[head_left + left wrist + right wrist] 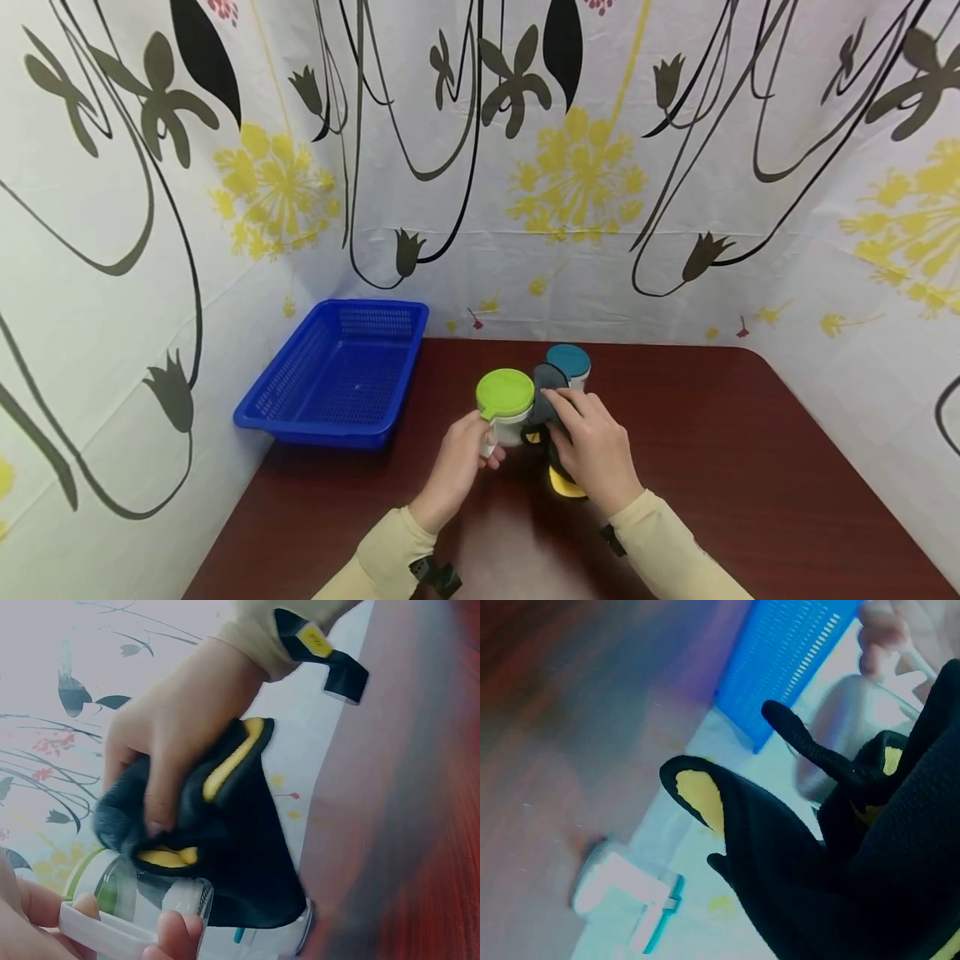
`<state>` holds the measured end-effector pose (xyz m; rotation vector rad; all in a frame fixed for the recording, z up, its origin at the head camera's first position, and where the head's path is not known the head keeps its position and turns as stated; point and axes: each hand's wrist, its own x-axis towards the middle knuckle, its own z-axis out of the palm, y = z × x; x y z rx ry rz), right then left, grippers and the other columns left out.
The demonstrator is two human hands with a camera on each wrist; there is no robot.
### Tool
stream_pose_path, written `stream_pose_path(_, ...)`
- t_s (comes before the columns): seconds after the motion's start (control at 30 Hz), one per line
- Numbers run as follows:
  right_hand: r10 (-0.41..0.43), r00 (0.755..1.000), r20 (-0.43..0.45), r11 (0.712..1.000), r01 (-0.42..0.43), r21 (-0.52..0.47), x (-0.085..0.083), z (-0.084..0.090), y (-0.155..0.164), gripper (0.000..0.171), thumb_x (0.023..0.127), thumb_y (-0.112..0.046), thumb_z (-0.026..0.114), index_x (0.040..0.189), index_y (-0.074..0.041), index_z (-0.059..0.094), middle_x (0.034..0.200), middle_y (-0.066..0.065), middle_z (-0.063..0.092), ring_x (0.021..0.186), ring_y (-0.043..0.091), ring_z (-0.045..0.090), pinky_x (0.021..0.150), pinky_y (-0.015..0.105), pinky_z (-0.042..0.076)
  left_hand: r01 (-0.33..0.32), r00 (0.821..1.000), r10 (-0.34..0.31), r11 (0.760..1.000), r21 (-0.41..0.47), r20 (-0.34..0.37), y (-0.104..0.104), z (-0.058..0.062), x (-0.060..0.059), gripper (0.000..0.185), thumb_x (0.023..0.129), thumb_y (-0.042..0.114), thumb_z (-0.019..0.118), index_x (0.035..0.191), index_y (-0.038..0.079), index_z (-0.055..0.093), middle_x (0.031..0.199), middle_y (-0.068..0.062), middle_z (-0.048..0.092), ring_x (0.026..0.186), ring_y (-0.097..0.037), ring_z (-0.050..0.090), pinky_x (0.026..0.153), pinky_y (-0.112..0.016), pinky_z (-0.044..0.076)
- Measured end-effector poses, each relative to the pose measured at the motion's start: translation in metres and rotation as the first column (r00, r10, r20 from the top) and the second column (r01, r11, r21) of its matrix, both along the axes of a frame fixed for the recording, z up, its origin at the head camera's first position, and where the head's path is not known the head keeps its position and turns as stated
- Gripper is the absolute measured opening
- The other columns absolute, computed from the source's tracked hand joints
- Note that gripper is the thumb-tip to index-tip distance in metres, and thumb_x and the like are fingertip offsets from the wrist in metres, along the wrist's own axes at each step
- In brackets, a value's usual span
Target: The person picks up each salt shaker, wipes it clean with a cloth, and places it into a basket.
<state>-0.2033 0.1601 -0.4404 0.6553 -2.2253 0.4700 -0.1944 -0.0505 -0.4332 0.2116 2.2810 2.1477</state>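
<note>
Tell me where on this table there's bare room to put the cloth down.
The widest bare stretch of table runs right of the teal-lidded jar to the rounded corner. A smaller patch lies along the near edge, below the blue basket. The middle is crowded: left hand on the green-lidded jar, right hand gripping the cloth.

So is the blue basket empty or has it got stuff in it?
Empty: the head view shows only bare mesh floor inside the blue basket; both jars stand outside on the table.
</note>
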Motion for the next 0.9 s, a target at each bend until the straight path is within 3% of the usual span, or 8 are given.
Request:
stream_pose_path(0.17, -0.025, 0.998, 0.058, 0.999, 0.023, 0.035, 0.000, -0.014, 0.002, 0.048, 0.082, -0.011, 0.082, 0.127, -0.009, 0.065, 0.115, 0.004, 0.063, 0.099, 0.022, 0.060, 0.069, 0.041, 0.059, 0.010, 0.999, -0.011, 1.000, -0.019, -0.036, -0.004, 0.004, 0.001, 0.016, 0.086, 0.006, 0.048, 0.081, -0.007, 0.055, 0.075, -0.026, 0.065, 0.065, -0.040, 0.063, 0.059, -0.032, 0.045)
stream_pose_path(0.3, -0.030, 0.997, 0.077, 0.999, 0.027, 0.039, 0.000, -0.020, 0.003, 0.047, 0.082, -0.010, 0.083, 0.126, -0.009, 0.065, 0.112, 0.003, 0.062, 0.097, 0.021, 0.060, 0.069, 0.040, 0.059, 0.039, 0.997, -0.041, 0.999, -0.027, -0.072, -0.007, 0.003, -0.002, 0.018, 0.086, 0.007, 0.046, 0.078, -0.008, 0.052, 0.077, -0.029, 0.064, 0.064, -0.033, 0.062, 0.061, -0.032, 0.044)
stream_pose_path(0.5, -0.023, 0.997, 0.071, 0.999, 0.020, 0.041, -0.001, -0.021, 0.004, 0.048, 0.082, -0.012, 0.083, 0.126, -0.008, 0.065, 0.113, 0.004, 0.063, 0.099, 0.022, 0.061, 0.070, 0.041, 0.059, 0.088, 0.996, -0.086, 0.994, 0.069, -0.040, -0.009, -0.001, -0.004, 0.024, 0.086, 0.009, 0.039, 0.076, -0.010, 0.048, 0.078, -0.029, 0.062, 0.067, -0.034, 0.060, 0.060, -0.029, 0.042)
stream_pose_path(0.6, -0.020, 0.998, 0.062, 0.999, 0.017, 0.044, 0.000, -0.022, 0.004, 0.049, 0.081, -0.012, 0.084, 0.126, -0.009, 0.065, 0.113, 0.004, 0.063, 0.099, 0.021, 0.061, 0.069, 0.041, 0.059, 0.099, 0.995, -0.099, 0.990, 0.101, -0.010, -0.011, -0.002, -0.004, 0.042, 0.100, 0.023, 0.035, 0.075, -0.007, 0.050, 0.076, -0.025, 0.063, 0.067, -0.034, 0.059, 0.059, -0.029, 0.041)
stream_pose_path(0.67, -0.012, 0.998, 0.058, 0.999, 0.010, 0.047, 0.000, -0.023, 0.004, 0.049, 0.081, -0.011, 0.084, 0.126, -0.008, 0.065, 0.113, 0.004, 0.063, 0.099, 0.021, 0.061, 0.068, 0.041, 0.059, 0.086, 0.996, -0.086, 0.992, 0.091, 0.002, -0.011, -0.002, -0.004, 0.057, 0.107, 0.039, 0.032, 0.074, -0.004, 0.051, 0.075, -0.023, 0.065, 0.065, -0.029, 0.059, 0.058, -0.029, 0.040)
stream_pose_path(0.73, -0.005, 0.998, 0.056, 0.999, 0.002, 0.052, 0.000, -0.024, 0.004, 0.049, 0.080, -0.011, 0.084, 0.126, -0.008, 0.066, 0.114, 0.003, 0.063, 0.098, 0.021, 0.061, 0.067, 0.040, 0.059, 0.054, 0.998, -0.055, 0.995, 0.080, 0.018, -0.011, -0.003, -0.005, 0.067, 0.107, 0.053, 0.033, 0.072, -0.002, 0.052, 0.074, -0.024, 0.066, 0.062, -0.026, 0.059, 0.057, -0.029, 0.040)
stream_pose_path(0.9, 0.016, 0.999, 0.046, 0.997, -0.020, 0.074, 0.000, -0.027, 0.003, 0.051, 0.079, -0.012, 0.085, 0.126, -0.009, 0.066, 0.114, 0.002, 0.063, 0.097, 0.020, 0.062, 0.064, 0.038, 0.058, -0.012, 0.998, 0.008, 0.997, 0.076, 0.056, -0.011, -0.008, -0.009, 0.061, 0.105, 0.044, 0.049, 0.076, -0.009, 0.056, 0.070, -0.024, 0.064, 0.060, -0.026, 0.058, 0.054, -0.028, 0.041)
